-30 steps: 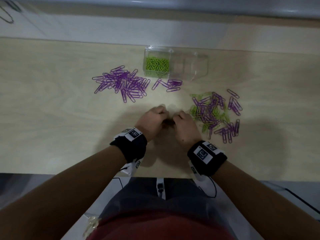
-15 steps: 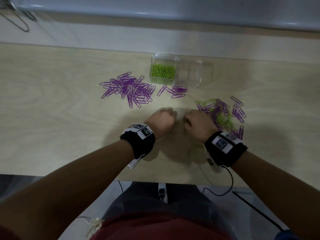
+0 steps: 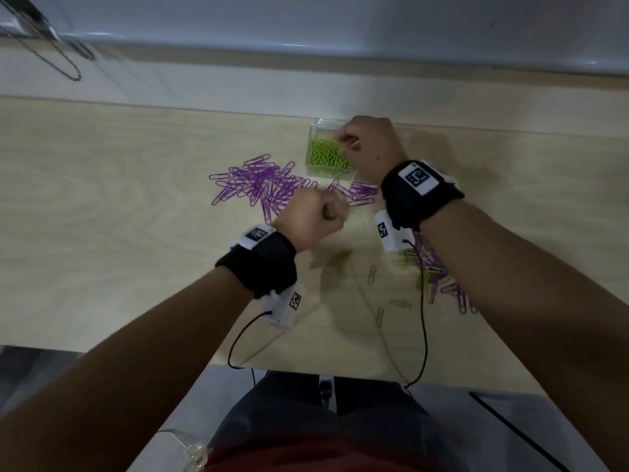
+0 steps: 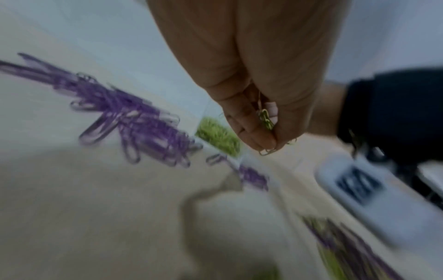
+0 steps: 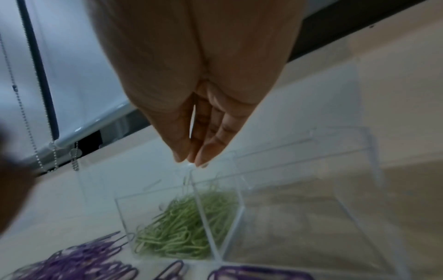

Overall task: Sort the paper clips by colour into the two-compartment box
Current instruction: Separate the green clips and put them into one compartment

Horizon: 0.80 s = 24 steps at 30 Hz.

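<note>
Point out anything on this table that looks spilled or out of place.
A few green paper clips lie scattered loose on the table near the front edge, apart from the mixed pile. The box stands upright, nothing spilled from it.

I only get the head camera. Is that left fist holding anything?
Observer: Yes. The left wrist view shows the left hand pinching a few green clips.
Operator: And the right hand over the box?
Observer: In the right wrist view its fingertips are pressed together above the green pile; I cannot tell if a clip is between them.
Operator: Is the other compartment in use?
Observer: The right wrist view shows no clips in it.
</note>
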### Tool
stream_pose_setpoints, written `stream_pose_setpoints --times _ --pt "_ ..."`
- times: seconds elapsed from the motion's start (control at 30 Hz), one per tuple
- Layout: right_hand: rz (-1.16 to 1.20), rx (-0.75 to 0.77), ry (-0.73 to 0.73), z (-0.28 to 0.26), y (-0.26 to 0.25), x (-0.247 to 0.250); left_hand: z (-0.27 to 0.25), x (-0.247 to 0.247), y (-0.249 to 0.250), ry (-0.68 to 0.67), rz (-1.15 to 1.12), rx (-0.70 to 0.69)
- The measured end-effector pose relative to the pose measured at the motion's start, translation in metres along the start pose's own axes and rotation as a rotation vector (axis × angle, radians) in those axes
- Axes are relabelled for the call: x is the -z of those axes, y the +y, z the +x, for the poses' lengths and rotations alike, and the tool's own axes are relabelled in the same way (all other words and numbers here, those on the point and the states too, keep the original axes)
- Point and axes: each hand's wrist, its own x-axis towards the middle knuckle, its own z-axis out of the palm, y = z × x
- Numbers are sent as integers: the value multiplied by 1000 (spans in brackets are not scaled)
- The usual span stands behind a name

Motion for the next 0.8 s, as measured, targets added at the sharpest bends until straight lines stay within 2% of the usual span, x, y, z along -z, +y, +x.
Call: stream_pose_setpoints --times 0.13,0.2,0.37,0.47,0.57,0.63,0.67,0.8 --pt "26 12 152 -46 20 12 38 31 12 224 43 -73" --pt "23 -26 119 -82 32 12 62 39 14 266 113 -75" --pt "-61 34 -189 -171 41 -27 97 30 9 110 437 -42" --pt "-75 -36 -197 -197 33 -53 89 18 4 46 518 -84" --pt "40 13 -117 -206 23 -64 65 8 2 221 511 -258" --pt "105 -30 -43 -210 27 -55 49 -9 7 273 446 -396" --pt "106 -77 17 -212 31 -47 43 -21 11 227 415 -437" --pt "-8 -334 245 -219 62 -12 35 -75 24 -119 349 -483"
